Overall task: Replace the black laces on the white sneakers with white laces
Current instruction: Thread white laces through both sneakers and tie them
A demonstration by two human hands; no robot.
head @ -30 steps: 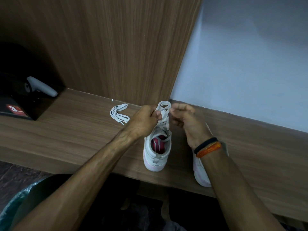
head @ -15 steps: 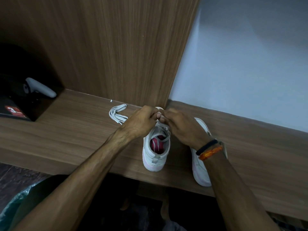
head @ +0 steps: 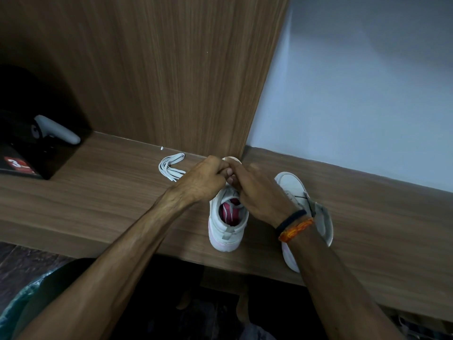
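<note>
A white sneaker (head: 226,231) with a pink insole stands heel toward me on the wooden shelf (head: 98,200). My left hand (head: 203,179) and my right hand (head: 257,192) meet over its front, fingers curled and touching; the white lace they work is hidden under them. A second white sneaker (head: 294,185) lies to the right, partly behind my right wrist. A bundle of white lace (head: 171,168) rests on the shelf left of my hands.
A black box (head: 27,158) with a grey handle-shaped object (head: 58,130) sits at the far left. A wooden panel (head: 171,69) rises just behind the shoes, with a pale wall (head: 355,94) to its right. The shelf edge runs below the sneakers.
The lace loops held up between my hands a second ago have come down. Both hands have closed together over the sneaker's front and the loops are now hidden.
</note>
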